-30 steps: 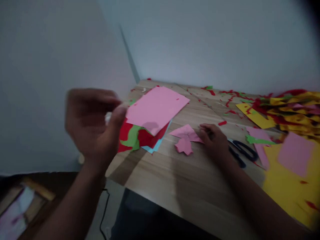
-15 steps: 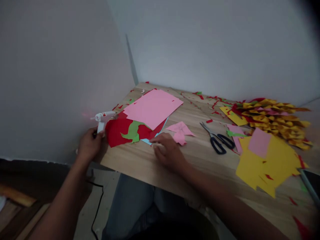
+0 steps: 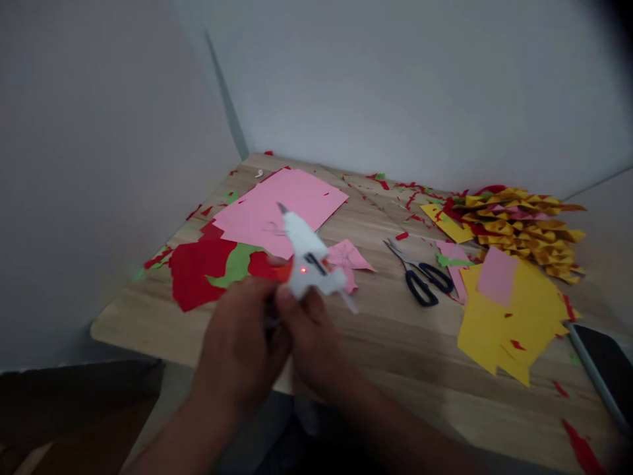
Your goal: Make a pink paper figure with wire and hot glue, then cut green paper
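A white glue gun (image 3: 309,260) with an orange trigger and a lit red lamp is raised over the near middle of the wooden table (image 3: 376,356). My left hand (image 3: 242,340) and my right hand (image 3: 309,330) meet at its handle and both grip it, blurred. Its nozzle points away, toward the large pink sheet (image 3: 281,208). Just behind the gun lies a small folded pink paper piece (image 3: 349,256). Red and green paper (image 3: 208,267) lies to the left of my hands.
Black-handled scissors (image 3: 420,274) lie right of centre. Yellow paper with a pink square (image 3: 514,310) and a heap of yellow and red cut paper (image 3: 519,227) fill the right. A dark phone (image 3: 603,363) sits at the right edge. Paper scraps litter the table; walls stand behind and left.
My left hand brought the glue gun from the table's left edge to the middle. My right hand left the table near the pink piece and joined it on the handle.
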`<action>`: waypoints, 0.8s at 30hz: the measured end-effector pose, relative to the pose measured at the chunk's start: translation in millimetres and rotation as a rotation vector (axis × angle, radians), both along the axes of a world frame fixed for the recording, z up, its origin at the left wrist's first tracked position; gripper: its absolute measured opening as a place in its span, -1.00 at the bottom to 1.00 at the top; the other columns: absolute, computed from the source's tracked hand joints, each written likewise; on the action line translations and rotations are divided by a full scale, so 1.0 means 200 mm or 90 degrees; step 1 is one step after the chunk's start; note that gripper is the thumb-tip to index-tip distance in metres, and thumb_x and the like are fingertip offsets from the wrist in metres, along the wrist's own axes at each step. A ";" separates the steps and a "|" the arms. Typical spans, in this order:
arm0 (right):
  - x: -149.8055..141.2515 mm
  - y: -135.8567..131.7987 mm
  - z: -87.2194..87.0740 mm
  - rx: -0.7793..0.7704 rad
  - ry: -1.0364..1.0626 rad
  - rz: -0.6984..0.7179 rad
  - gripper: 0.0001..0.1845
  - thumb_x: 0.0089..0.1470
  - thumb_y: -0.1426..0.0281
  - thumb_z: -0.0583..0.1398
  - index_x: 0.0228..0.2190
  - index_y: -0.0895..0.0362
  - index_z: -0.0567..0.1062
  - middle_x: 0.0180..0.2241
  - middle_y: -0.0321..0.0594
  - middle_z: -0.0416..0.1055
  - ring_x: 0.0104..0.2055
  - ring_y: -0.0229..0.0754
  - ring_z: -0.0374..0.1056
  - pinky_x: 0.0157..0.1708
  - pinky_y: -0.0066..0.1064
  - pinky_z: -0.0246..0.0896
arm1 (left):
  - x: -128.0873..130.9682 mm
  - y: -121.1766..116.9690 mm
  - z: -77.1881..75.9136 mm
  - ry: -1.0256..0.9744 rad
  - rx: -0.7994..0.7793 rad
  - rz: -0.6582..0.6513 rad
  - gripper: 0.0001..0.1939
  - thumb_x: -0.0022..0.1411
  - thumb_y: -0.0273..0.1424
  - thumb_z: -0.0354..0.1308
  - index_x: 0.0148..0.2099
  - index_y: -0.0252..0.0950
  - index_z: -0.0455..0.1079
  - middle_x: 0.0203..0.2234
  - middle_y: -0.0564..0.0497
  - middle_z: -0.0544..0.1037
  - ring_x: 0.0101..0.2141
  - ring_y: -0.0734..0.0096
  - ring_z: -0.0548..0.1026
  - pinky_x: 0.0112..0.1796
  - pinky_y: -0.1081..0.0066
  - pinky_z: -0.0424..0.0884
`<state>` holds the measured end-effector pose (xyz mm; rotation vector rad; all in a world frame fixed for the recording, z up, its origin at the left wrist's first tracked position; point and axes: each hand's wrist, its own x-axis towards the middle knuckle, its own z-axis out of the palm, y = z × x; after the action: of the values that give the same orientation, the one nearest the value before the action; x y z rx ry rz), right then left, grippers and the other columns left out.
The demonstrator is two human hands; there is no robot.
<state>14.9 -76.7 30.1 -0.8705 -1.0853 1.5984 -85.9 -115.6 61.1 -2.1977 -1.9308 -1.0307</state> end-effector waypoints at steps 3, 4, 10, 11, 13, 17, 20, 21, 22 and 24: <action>0.21 -0.01 -0.03 -0.121 0.119 -0.187 -0.70 0.14 0.12 0.23 -0.20 0.05 0.45 -0.38 -0.32 0.50 -0.36 -0.21 0.46 -0.37 -0.39 0.44 | 0.12 0.14 0.01 -0.033 -0.042 -0.218 -0.89 0.32 -0.47 0.04 -0.11 -0.23 0.32 -0.20 -0.02 0.50 -0.13 0.27 0.45 -0.12 0.25 0.38; 0.28 0.00 -0.04 -0.132 0.154 -0.222 -0.69 0.14 0.13 0.22 -0.16 0.04 0.43 -0.42 -0.34 0.47 -0.42 -0.23 0.44 -0.45 -0.41 0.42 | 0.13 0.21 0.02 -0.070 -0.047 -0.265 -0.91 0.33 -0.45 0.05 -0.13 -0.23 0.33 -0.21 -0.01 0.50 -0.13 0.31 0.45 -0.11 0.28 0.38; 0.59 0.10 -0.13 -0.053 0.092 -0.272 -0.74 0.15 0.22 0.15 -0.15 0.05 0.44 -0.60 -0.42 0.33 -0.65 -0.27 0.26 -0.74 -0.48 0.22 | 0.11 0.75 -0.14 -0.186 -0.100 -0.237 -0.90 0.34 -0.37 0.07 -0.15 -0.26 0.37 -0.29 0.05 0.52 -0.30 0.40 0.44 -0.24 0.37 0.36; 0.62 0.11 -0.14 -0.060 0.056 -0.271 -0.74 0.16 0.21 0.14 -0.17 0.07 0.46 -0.62 -0.42 0.31 -0.67 -0.28 0.24 -0.75 -0.50 0.18 | 0.11 0.81 -0.20 -0.175 -0.117 -0.247 -0.89 0.32 -0.39 0.09 -0.12 -0.27 0.37 -0.25 0.03 0.53 -0.27 0.38 0.45 -0.22 0.35 0.37; 0.67 0.13 -0.16 -0.070 -0.035 -0.281 -0.72 0.20 0.19 0.12 -0.20 0.10 0.49 -0.66 -0.42 0.30 -0.70 -0.31 0.21 -0.75 -0.52 0.12 | 0.11 0.87 -0.31 -0.115 -0.135 -0.285 -0.80 0.28 -0.41 0.12 -0.05 -0.30 0.37 -0.14 -0.04 0.53 -0.15 0.28 0.45 -0.13 0.28 0.37; 0.74 0.15 -0.16 -0.097 -0.261 -0.276 -0.65 0.18 0.11 0.18 -0.24 0.14 0.53 -0.69 -0.39 0.31 -0.70 -0.29 0.24 -0.72 -0.50 0.13 | 0.09 0.87 -0.42 0.035 -0.164 -0.318 -0.63 0.27 -0.30 0.18 0.10 -0.27 0.37 0.03 -0.10 0.50 -0.01 0.09 0.41 -0.02 0.09 0.31; 0.75 0.17 -0.14 -0.165 -0.385 -0.264 -0.62 0.09 0.06 0.25 -0.26 0.13 0.55 -0.69 -0.39 0.31 -0.70 -0.28 0.24 -0.69 -0.46 0.16 | 0.09 0.85 -0.43 0.073 -0.172 -0.315 -0.69 0.30 -0.27 0.15 0.05 -0.25 0.42 0.02 -0.09 0.52 -0.01 0.07 0.41 -0.04 0.07 0.29; 0.75 0.17 -0.12 -0.190 -0.411 -0.260 -0.60 0.07 0.04 0.26 -0.27 0.12 0.55 -0.68 -0.38 0.31 -0.70 -0.28 0.24 -0.68 -0.44 0.17 | 0.09 0.85 -0.42 0.075 -0.172 -0.316 -0.72 0.31 -0.28 0.14 0.02 -0.25 0.43 0.01 -0.08 0.54 -0.01 0.07 0.41 -0.04 0.07 0.28; 0.74 0.18 -0.11 -0.213 -0.434 -0.253 -0.59 0.05 0.02 0.27 -0.27 0.11 0.56 -0.68 -0.38 0.31 -0.69 -0.26 0.25 -0.67 -0.43 0.17 | 0.09 0.85 -0.42 0.073 -0.173 -0.318 -0.74 0.32 -0.29 0.13 0.01 -0.25 0.44 0.00 -0.08 0.54 -0.01 0.08 0.41 -0.03 0.07 0.28; 0.72 0.19 -0.08 -0.255 -0.484 -0.221 -0.56 0.03 -0.01 0.27 -0.28 0.10 0.57 -0.69 -0.35 0.32 -0.67 -0.23 0.28 -0.66 -0.41 0.18 | 0.09 0.85 -0.41 0.065 -0.178 -0.322 -0.74 0.33 -0.32 0.11 0.03 -0.25 0.43 0.00 -0.07 0.55 -0.01 0.08 0.41 -0.03 0.08 0.28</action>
<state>158.6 -38.7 15.0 -1.9273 -1.0325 1.2154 -67.2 54.0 -21.5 -2.9257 -1.5931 -0.6926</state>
